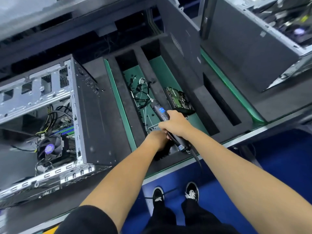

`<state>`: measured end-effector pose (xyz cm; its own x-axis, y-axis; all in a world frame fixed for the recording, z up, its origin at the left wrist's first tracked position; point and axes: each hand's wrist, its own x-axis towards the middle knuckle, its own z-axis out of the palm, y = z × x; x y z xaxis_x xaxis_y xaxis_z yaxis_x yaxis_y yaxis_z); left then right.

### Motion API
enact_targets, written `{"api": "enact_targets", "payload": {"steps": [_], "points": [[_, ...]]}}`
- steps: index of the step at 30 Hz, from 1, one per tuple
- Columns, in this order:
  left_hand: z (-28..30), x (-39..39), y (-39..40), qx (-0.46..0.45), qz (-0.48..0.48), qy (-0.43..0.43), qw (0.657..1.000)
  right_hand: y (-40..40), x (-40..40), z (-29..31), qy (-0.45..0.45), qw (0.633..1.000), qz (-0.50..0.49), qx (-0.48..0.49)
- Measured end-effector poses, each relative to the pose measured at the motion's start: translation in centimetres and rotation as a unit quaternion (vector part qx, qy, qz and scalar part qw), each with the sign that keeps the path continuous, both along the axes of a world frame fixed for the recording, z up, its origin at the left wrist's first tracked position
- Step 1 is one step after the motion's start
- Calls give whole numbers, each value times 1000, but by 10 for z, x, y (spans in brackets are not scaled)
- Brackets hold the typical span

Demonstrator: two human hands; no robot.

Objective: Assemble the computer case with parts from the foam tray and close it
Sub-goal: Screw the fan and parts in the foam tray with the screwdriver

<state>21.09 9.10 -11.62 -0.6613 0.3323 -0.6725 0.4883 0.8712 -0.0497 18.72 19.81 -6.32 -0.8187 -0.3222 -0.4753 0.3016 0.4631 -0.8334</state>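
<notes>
The open computer case (81, 115) lies at the left, its fan and cables showing inside. To its right sits the black foam tray (189, 85) with long slots over a green base. My right hand (175, 124) grips a black electric screwdriver (160, 110), its tip pointing away over the tray. My left hand (157, 139) reaches down into the near end of a slot, at a grey metal part (152, 128); its fingers are hidden. A green circuit board (179, 100) leans in the adjacent slot.
Loose black and white cables (141, 92) and small screws lie in the middle slot. A dark side panel (182, 36) stands behind the tray. Another case (249, 48) sits at the right. The workbench edge (168, 168) runs just in front, above a blue floor.
</notes>
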Motion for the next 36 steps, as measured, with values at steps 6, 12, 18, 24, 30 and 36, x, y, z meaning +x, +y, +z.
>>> {"api": "enact_targets", "payload": {"steps": [6, 12, 18, 24, 30, 36], "points": [[5, 6, 0, 19, 5, 37, 999, 7, -1, -2, -41, 997, -21, -64], [12, 7, -4, 38, 83, 29, 995, 10, 1, -4, -55, 992, -31, -112], [16, 4, -6, 171, 209, 25, 963, 11, 0, -6, -65, 990, -33, -120], [25, -10, -14, 241, 278, 34, 929, 11, -3, -9, -63, 990, -31, -120], [15, -6, -14, 231, 270, 40, 934, 11, -4, -9, -68, 990, -29, -121], [10, 3, -9, 53, 131, 21, 990, 11, -5, -8, -70, 989, -26, -125]]}}
